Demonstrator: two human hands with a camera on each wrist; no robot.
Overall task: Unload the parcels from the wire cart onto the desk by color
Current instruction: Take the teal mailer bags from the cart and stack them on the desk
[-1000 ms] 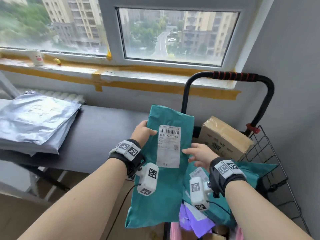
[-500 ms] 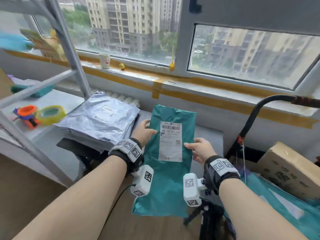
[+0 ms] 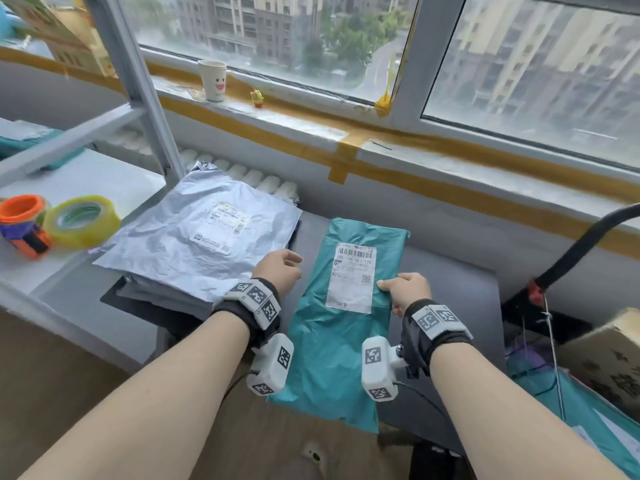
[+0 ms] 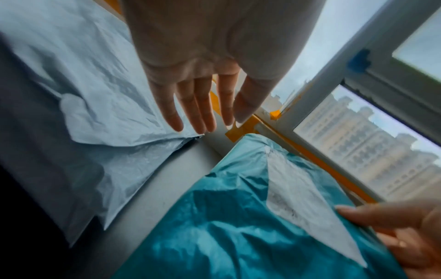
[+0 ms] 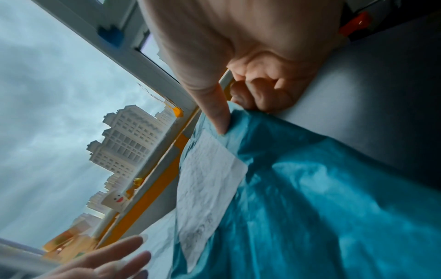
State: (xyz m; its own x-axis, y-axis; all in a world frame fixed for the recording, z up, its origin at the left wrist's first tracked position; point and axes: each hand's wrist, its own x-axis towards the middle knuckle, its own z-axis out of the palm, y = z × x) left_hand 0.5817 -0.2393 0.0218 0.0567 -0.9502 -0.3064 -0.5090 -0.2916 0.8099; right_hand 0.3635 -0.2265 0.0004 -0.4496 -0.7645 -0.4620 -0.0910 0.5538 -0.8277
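The teal parcel (image 3: 349, 306) lies flat on the dark desk (image 3: 450, 271), label up, its near end hanging past the desk's near edge. The right hand (image 3: 405, 292) grasps its right edge: in the right wrist view the thumb presses down on top just beside the white label (image 5: 207, 179) while the curled fingers (image 5: 262, 94) tuck under the plastic. The left hand (image 3: 278, 271) is released, fingers straight and spread, and it touches nothing; from the head view it hovers over the gap between the teal parcel and the silver parcels (image 3: 204, 237). From the left wrist camera the fingertips (image 4: 198, 120) float above the silver stack's right corner.

That silver stack sits on the desk's left part, just beside the teal one but apart from it, a strip of bare desk between them. How many bags are in the stack is hard to tell; only layered edges show at its near side.

On the right, the wire cart (image 3: 585, 251) is mostly cut off: a black handle curve and an orange clip show. A brown box (image 3: 606, 362) and another teal bag (image 3: 571, 420) are only partly in frame there. Left, on a white shelf, a yellow tape roll (image 3: 83, 220) rests beside an orange dispenser (image 3: 24, 223). A paper cup (image 3: 213, 79) stands on the far sill. The label's print is blurred in both wrist views.
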